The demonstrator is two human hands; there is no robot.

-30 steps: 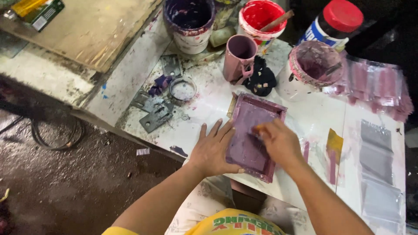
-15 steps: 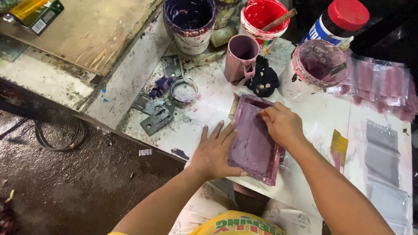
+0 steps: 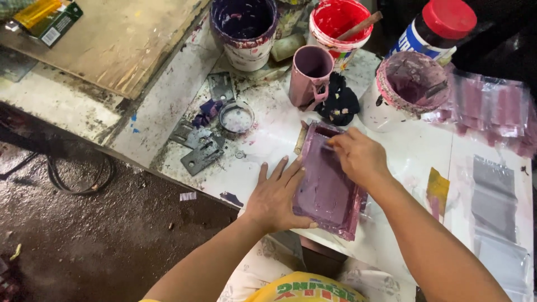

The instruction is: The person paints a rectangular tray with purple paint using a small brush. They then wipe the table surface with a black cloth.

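Note:
A small rectangular printing screen [image 3: 327, 193] coated in purple ink lies on the white, stained table [image 3: 263, 145]. My left hand [image 3: 277, 196] rests flat on the screen's left edge, fingers spread, pressing it down. At the screen's far end my right hand [image 3: 358, 156] is closed around a small tool; the tool itself is mostly hidden by my fingers.
Behind the screen stand a pink mug [image 3: 310, 75], a purple paint bucket [image 3: 246, 28], a red paint tub with a stick [image 3: 341, 22], a purple-stained tub [image 3: 411, 84] and a red-lidded jar [image 3: 439, 28]. Metal plates [image 3: 201, 151] lie left; plastic sleeves [image 3: 492, 196] right.
My right hand has slid from the near-middle of the screen up to its far end. My left hand stayed pressed on the screen's left edge.

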